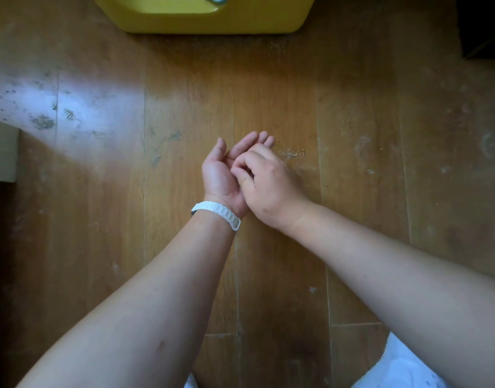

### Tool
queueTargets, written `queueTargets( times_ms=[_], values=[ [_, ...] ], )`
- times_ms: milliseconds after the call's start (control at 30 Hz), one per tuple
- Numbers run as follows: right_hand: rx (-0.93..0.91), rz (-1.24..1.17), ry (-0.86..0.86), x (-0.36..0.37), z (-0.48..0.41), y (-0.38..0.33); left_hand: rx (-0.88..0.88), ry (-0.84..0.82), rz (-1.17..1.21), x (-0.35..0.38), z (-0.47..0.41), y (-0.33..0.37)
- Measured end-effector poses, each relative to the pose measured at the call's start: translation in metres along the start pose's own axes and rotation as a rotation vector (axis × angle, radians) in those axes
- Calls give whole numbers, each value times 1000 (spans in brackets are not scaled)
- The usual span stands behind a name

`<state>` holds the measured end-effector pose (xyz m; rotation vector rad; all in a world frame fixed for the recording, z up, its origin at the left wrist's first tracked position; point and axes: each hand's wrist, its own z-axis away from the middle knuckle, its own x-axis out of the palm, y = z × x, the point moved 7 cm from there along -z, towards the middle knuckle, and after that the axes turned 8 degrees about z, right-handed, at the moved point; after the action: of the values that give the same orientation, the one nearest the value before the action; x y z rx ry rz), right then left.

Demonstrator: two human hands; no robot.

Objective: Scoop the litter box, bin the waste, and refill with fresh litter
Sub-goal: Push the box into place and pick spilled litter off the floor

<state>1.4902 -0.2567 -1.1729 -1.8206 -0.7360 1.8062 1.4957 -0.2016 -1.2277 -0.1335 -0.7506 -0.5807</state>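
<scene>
No legible text, label, brand, number or sign.

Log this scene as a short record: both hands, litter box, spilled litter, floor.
floor: wooden planks, smudged
left hand: palm up, cupped, white wristband at wrist
right hand: fingers curled over left palm; any contents hidden
litter box: yellow, at top edge of view
spilled litter: small granule cluster, right of fingertips

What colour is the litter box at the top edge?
Yellow litter box, clearest in the head view.
</scene>
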Motion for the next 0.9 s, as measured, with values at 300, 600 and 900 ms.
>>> queueTargets(
  times_ms=[300, 600, 900],
  values=[
    [60, 36, 111, -29, -12, 46, 82, 57, 47, -7, -1, 25],
    [160, 240, -37, -11, -34, 110, 98, 72, 62, -8, -6, 32],
    [45, 250, -22, -3, -44, 102, 85, 83, 60, -16, -14, 27]
  ],
)
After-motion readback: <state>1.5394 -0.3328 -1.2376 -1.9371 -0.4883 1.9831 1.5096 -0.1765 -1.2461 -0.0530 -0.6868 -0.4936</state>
